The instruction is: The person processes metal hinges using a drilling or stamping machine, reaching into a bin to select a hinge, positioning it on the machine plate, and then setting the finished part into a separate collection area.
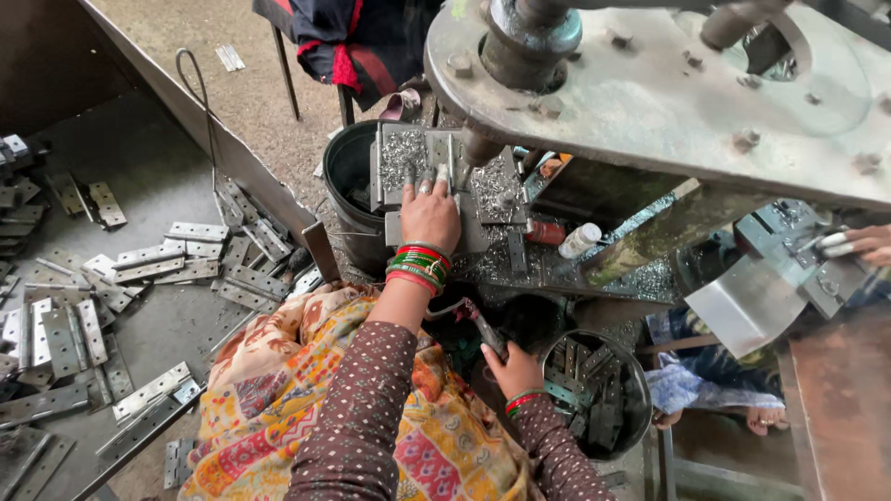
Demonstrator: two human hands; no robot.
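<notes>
Left hand (430,215) flat on press plate (408,158) at twelve o'clock; right hand (513,369) gripping, seemingly, lever handle (483,325) beside hinge bucket (599,394).

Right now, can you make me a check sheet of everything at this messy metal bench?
Surface: press bed covered in metal shavings.
Job's things: hinge plate under left fingers; lever handle in right grip.
Clutter: bucket of hinges; loose hinges in the floor tray; small white bottle.
Hands: left hand flat on the jig; right hand closed on the lever.
Cables: nothing seen.
Surroundings: another person's hand at far right.
</notes>
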